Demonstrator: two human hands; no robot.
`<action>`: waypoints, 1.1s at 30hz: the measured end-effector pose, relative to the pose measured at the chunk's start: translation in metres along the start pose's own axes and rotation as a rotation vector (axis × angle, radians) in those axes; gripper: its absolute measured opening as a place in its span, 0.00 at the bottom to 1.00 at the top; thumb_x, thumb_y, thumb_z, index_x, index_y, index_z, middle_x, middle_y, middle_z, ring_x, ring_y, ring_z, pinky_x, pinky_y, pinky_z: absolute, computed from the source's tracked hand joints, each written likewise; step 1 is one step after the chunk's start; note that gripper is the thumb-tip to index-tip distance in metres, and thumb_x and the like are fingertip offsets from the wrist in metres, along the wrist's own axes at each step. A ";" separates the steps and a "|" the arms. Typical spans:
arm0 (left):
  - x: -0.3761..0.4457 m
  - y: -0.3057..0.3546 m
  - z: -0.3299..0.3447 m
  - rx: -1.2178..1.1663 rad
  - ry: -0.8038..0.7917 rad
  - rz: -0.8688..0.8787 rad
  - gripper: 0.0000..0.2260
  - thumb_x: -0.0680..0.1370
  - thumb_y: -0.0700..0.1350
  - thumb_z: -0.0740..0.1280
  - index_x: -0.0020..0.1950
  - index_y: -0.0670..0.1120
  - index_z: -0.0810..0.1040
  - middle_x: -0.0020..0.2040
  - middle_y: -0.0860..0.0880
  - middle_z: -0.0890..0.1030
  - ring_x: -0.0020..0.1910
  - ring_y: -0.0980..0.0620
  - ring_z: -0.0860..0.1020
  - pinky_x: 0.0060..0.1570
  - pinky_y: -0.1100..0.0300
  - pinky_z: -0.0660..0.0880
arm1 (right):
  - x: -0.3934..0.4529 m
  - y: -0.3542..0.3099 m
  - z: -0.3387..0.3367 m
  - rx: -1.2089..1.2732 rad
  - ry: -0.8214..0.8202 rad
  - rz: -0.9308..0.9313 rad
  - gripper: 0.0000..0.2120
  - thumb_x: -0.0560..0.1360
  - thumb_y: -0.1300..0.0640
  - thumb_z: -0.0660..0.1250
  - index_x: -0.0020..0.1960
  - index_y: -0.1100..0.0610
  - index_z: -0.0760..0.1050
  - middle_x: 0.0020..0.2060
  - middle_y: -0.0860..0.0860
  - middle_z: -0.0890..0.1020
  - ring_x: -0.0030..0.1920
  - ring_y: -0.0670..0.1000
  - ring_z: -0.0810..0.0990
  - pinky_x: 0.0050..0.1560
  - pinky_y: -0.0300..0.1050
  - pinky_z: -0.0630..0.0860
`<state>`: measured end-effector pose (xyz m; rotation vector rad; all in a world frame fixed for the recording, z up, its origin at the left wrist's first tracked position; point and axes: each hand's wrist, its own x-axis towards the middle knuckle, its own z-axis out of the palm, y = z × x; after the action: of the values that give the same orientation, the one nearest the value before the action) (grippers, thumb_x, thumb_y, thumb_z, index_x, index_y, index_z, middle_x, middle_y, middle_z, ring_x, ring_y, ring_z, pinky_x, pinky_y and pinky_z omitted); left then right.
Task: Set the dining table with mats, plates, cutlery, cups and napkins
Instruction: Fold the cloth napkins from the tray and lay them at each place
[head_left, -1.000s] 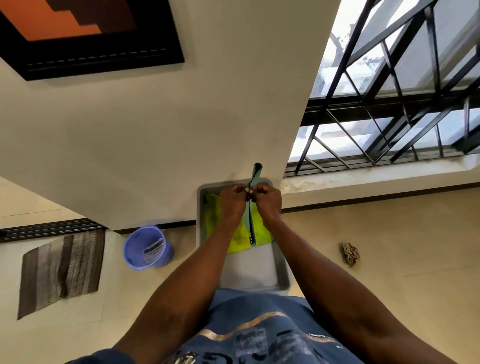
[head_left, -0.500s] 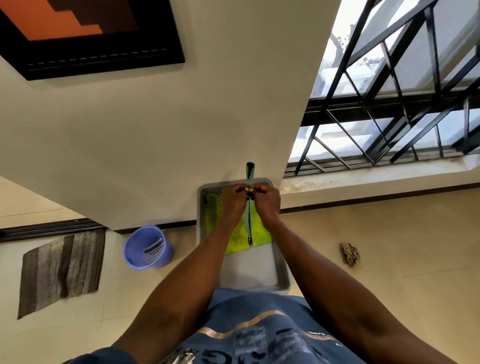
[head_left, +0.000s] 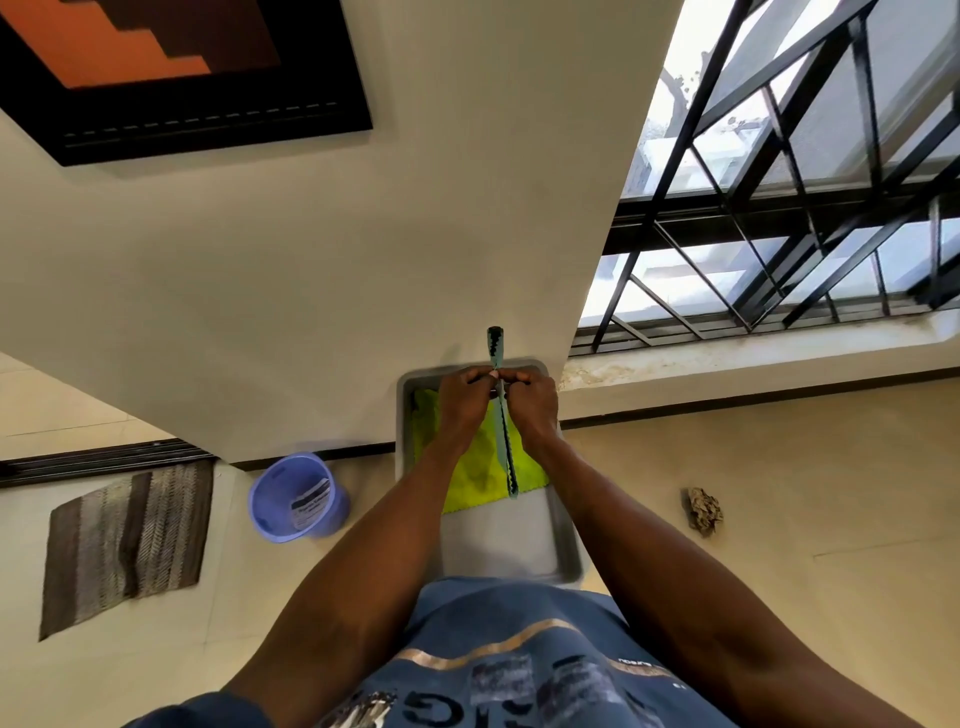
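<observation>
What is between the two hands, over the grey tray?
In the head view, a thin blue-green strip with a dark zigzag edge runs between the left hand and right hand, both pinching it above the grey tray.

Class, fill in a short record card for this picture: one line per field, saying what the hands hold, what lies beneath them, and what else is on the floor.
Held item: thin teal strip with dark zigzag edge, seen edge-on
Left hand: pinches the strip near its upper end
Right hand: pinches the strip at the same spot, fingertips meeting the left's
Below hands: grey tray holding a yellow-green cloth
Tray position: against the wall
Floor, left: purple bucket; striped mat
Floor, right: small brown lump, unclear what
</observation>
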<state>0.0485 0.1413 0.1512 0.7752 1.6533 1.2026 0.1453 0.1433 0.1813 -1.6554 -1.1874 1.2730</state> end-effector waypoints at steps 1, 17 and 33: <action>0.000 0.001 -0.003 -0.013 -0.009 0.015 0.06 0.78 0.37 0.68 0.51 0.41 0.84 0.44 0.44 0.84 0.43 0.51 0.83 0.49 0.57 0.80 | 0.001 -0.002 -0.001 0.037 -0.011 0.030 0.15 0.75 0.68 0.62 0.52 0.57 0.84 0.41 0.49 0.85 0.37 0.45 0.81 0.37 0.38 0.77; 0.026 0.037 -0.027 -0.001 0.091 0.097 0.10 0.79 0.33 0.60 0.41 0.45 0.73 0.36 0.49 0.72 0.35 0.53 0.68 0.36 0.60 0.65 | 0.057 -0.017 -0.023 0.069 -0.070 0.141 0.23 0.70 0.67 0.68 0.64 0.57 0.76 0.58 0.55 0.79 0.53 0.53 0.78 0.54 0.48 0.77; 0.062 0.131 -0.072 0.153 0.279 0.414 0.07 0.82 0.41 0.58 0.52 0.43 0.75 0.48 0.49 0.77 0.48 0.50 0.73 0.49 0.56 0.69 | 0.071 -0.104 -0.023 0.290 -0.232 -0.117 0.06 0.72 0.68 0.71 0.46 0.59 0.77 0.42 0.55 0.82 0.43 0.53 0.80 0.44 0.44 0.79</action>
<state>-0.0450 0.2114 0.2627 1.1268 1.8866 1.5391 0.1496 0.2432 0.2611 -1.2381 -1.1511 1.5132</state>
